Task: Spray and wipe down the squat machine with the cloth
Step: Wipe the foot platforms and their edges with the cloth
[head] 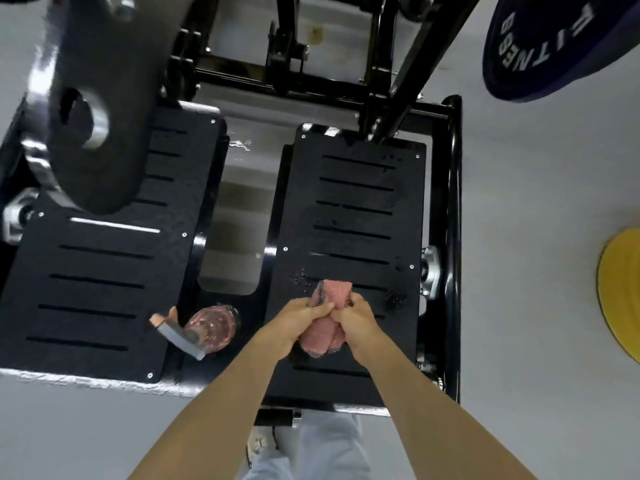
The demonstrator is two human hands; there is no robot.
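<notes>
I look straight down on the black squat machine with two slotted foot plates. Over the near end of the right foot plate (356, 216), both hands hold a pink cloth (334, 292) bunched between them. My left hand (304, 315) grips its left side and my right hand (356, 315) grips its right side. Part of the cloth sticks out beyond the fingers and part hangs below the palms. A clear pink spray bottle (211, 329) with a grey trigger lies on its side between the two plates, beside the left foot plate (100, 292).
A large black weight plate (100, 109) hangs over the left foot plate. A dark blue weight plate (554, 46) is at the top right and a yellow disc (620, 296) lies on the grey floor at the right. The black frame tube (453, 237) borders the right plate.
</notes>
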